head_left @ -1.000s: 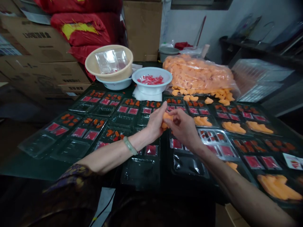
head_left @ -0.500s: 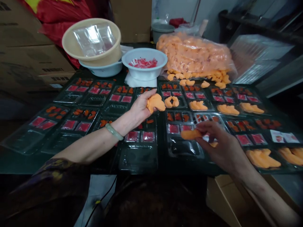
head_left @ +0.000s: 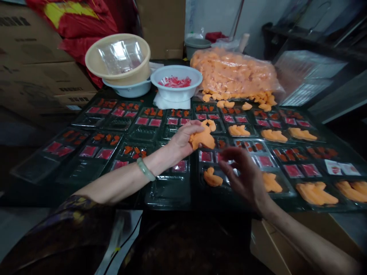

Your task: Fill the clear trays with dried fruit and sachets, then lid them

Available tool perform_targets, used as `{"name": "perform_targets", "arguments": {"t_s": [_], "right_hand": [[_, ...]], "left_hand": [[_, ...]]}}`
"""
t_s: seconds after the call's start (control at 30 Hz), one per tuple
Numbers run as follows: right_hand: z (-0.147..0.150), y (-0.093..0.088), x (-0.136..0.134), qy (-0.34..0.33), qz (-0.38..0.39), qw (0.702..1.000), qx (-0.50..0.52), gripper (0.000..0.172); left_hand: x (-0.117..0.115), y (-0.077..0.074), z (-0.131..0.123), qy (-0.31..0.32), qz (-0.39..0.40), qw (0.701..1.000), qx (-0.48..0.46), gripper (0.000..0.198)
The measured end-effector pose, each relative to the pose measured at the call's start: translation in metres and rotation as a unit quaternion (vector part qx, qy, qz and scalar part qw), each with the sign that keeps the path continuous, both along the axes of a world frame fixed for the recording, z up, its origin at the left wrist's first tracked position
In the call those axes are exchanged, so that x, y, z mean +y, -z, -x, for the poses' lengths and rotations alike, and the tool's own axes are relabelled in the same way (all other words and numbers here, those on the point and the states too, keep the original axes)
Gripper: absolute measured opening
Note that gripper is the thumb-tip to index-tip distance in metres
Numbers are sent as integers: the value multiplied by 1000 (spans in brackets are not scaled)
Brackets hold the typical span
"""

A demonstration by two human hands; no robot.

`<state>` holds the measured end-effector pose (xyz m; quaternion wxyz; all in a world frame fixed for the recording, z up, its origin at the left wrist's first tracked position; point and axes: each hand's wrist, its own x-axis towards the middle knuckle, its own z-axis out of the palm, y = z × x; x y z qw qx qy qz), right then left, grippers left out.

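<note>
My left hand is closed around several orange puffy pieces, over the middle of the table. To its right my right hand hovers with bent fingers and thumb apart, a little blurred, with nothing visible between them. Below and left of the right hand, one orange piece lies in the front compartment of a clear plastic tray. That tray also has red sachets and dark orange-red bits, partly covered by my hands. Another tray just right of my right hand has orange pieces in it.
Rows of similar clear trays cover the dark table. At the back stand a pale blue bowl of red sachets, a cream basin and a large plastic bag of orange pieces. Cardboard boxes are stacked at the left.
My right hand has let go of an orange piece, which now lies in the tray, and has moved left and up. My left hand has moved right and slightly down with its pieces.
</note>
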<state>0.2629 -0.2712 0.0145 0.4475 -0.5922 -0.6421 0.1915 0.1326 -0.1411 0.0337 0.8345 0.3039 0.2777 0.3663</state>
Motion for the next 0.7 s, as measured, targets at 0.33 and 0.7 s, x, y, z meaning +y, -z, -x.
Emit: {"name": "perform_targets", "arguments": {"t_s": [0.33, 0.7], "right_hand": [[-26, -33, -5, 104, 38, 982, 155, 19], [-18, 22, -30, -56, 1, 931, -361, 25]], "left_hand": [[-18, -3, -15, 22, -56, 994, 96, 23], [6, -2, 13, -4, -8, 998, 60, 25]]}}
